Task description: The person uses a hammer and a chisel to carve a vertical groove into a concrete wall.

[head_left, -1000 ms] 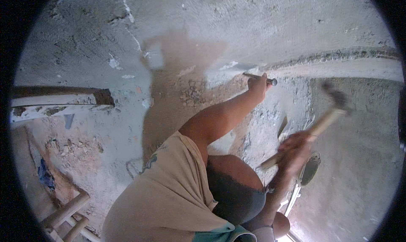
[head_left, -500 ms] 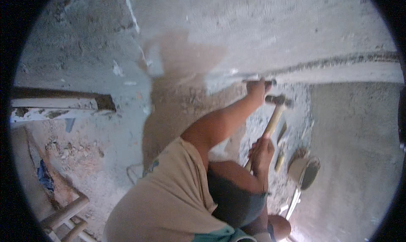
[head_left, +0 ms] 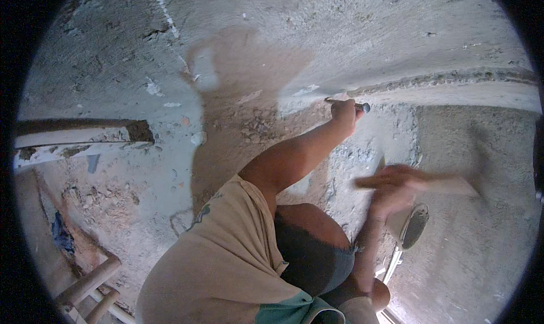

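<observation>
Two hands, one tool each. Left hand (head_left: 344,115) clamped around one dark metal rod-shaped chisel (head_left: 361,106); right hand (head_left: 395,187) clamped around one hammer with a pale wooden handle (head_left: 447,185). Hands well apart.

Chisel sits at the rough grey cement surface (head_left: 368,35), near the left end of the long pale ledge (head_left: 470,92). Long axis about left-right, thin end left and slightly higher, round butt right. Slim, dark shaft, shiny butt; middle hidden by fingers.

Hammer is right of and below the chisel, not touching it. Handle about left-right, butt end left, head right. Head is a dark smear, motion-blurred; shape can't be read.

Farther out: one pale round-mouthed container (head_left: 403,234), grey inside, below the hammer. Lower left: one crumpled blue cloth (head_left: 62,233), at least two brown round poles (head_left: 88,281).
</observation>
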Tool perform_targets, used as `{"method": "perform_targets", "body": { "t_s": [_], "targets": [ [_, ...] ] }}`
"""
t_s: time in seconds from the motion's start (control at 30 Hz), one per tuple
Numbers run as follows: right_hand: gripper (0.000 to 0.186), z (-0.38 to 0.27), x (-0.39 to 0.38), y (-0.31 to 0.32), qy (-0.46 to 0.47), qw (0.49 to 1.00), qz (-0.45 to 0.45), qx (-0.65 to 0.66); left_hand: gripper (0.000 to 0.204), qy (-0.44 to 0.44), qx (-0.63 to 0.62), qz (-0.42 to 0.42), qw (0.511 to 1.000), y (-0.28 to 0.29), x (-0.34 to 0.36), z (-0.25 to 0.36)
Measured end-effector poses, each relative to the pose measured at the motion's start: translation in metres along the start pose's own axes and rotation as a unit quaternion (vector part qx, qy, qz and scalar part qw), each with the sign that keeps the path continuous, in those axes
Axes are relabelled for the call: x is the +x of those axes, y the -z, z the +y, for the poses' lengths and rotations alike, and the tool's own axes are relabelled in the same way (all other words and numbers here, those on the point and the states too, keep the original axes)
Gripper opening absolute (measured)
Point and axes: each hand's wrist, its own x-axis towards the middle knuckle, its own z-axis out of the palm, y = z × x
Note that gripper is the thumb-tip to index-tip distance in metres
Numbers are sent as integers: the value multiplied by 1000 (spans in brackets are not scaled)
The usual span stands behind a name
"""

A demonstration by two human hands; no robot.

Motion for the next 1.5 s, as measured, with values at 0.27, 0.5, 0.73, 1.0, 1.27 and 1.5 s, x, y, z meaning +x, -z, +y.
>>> {"method": "perform_targets", "body": {
  "t_s": [0.27, 0.5, 0.73, 1.0, 1.27, 1.5],
  "targets": [
    [42, 21, -43, 14, -412, 893, -87, 157, 21, -9, 14, 29, 999, 7, 23, -7],
    [59, -66, 86, 75, 58, 972, 90, 207, 23, -15, -19, 40, 999, 1, 16, 2],
    [38, 52, -57, -36, -311, 931, -188, 25, 19, -22, 12, 24, 999, -1, 1, -13],
    [51, -19, 4, 30, -157, 977, -63, 130, 15, -48, -3, 6, 999, 14, 34, -1],
    [47, -21, 90, 75, 192, 978, 22, 83, 19, -11, -18, 16, 1000, 1, 13, 5],
    [44, 18, -57, -34, -367, 903, -182, 131, 33, -276, 230, -64, 931, 34, 81, 1]
  ]
}}
